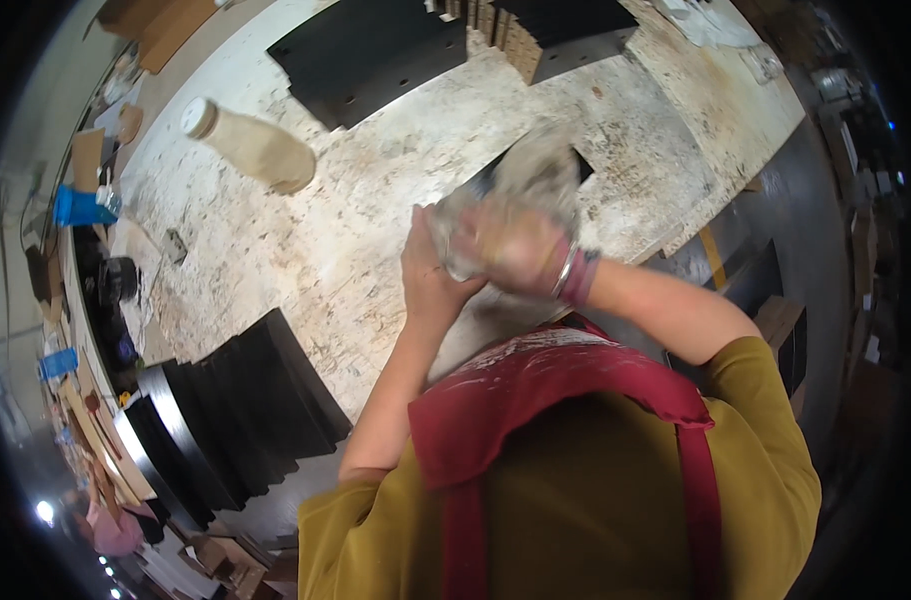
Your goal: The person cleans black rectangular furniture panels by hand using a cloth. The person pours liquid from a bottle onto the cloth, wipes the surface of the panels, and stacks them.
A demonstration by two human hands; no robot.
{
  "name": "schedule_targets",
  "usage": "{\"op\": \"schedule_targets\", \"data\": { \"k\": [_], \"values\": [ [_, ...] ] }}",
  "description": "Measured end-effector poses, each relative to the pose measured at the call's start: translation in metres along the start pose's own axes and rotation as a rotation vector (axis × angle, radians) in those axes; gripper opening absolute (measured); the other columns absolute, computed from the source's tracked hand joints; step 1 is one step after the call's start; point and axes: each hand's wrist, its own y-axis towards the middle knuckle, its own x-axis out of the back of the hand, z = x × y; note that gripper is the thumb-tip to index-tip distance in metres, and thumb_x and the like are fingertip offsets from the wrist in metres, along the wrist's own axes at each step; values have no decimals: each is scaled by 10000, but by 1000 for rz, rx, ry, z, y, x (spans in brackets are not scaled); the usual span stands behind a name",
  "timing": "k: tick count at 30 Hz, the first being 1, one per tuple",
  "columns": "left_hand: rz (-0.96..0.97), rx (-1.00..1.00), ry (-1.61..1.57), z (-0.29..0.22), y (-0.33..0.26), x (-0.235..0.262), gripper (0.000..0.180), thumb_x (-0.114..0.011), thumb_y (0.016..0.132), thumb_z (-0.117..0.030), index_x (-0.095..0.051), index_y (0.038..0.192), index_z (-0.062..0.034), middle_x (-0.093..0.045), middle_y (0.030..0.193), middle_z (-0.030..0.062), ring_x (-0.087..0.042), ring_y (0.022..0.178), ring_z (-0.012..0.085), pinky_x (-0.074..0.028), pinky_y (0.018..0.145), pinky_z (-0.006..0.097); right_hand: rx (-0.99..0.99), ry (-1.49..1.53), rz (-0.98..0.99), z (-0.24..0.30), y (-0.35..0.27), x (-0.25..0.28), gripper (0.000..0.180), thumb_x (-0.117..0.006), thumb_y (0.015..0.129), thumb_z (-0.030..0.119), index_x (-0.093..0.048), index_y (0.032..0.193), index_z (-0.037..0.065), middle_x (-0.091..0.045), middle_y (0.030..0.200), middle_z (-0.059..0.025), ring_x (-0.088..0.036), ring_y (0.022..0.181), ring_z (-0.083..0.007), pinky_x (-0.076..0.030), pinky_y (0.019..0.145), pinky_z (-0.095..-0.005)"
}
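A greyish cloth rag [540,170], smeared by motion, lies over a small black panel [584,166] at the middle of the worktable. My right hand [515,245] presses on the near part of the rag, its fingers closed on it and blurred. Close on its left, my left hand [433,270] grips the near left end of the panel, finger and thumb apart around it. Most of the panel is hidden beneath the rag and my right hand. Left of my hands is a cloudy plastic bottle [260,150] with a white cap.
The worktable [355,220] is pale and stained. Black panels [375,60] lie at the far side, beside another stack [565,40] with brown edges. A row of black panels [235,410] stands at the near left. A person in pink [115,530] is far off at the lower left.
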Motion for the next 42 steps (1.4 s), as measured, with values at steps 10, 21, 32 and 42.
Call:
{"op": "schedule_targets", "data": {
  "k": [10, 21, 32, 42],
  "values": [
    [45, 5, 81, 1, 0, -1, 1197, -865, 561, -211, -122, 1469, 25, -444, 1367, 218, -457, 1232, 376, -366, 1048, 409, -655, 206, -205, -83, -40, 51, 275, -641, 809, 110, -620, 1082, 90, -607, 990, -139, -630, 851, -329, -521, 798, -397],
    [65, 4, 97, 0, -3, -1, 1142, -853, 567, -234, -183, 1457, 21, -451, 1357, 221, -469, 1206, 390, -373, 1035, 430, -581, -1, -9, -114, -80, 62, 358, -700, 756, 162, -631, 1101, 94, -586, 1134, -112, -611, 971, -296, -498, 829, -373],
    [39, 24, 125, -4, 9, -2, 1151, -859, 564, -248, -182, 1454, 27, -444, 1362, 216, -465, 1206, 383, -379, 1029, 423, -489, -97, 61, -103, -37, 70, 283, -660, 768, 118, -639, 1050, 109, -599, 985, -92, -616, 897, -278, -516, 754, -403],
    [74, -3, 81, -1, 1, 0, 1185, -871, 573, -227, -133, 1464, 28, -426, 1378, 212, -446, 1218, 400, -367, 1035, 435, -489, -57, -108, -105, -35, 17, 165, -591, 855, 195, -639, 987, 108, -637, 867, -78, -623, 823, -239, -531, 674, -344]
  ]
}}
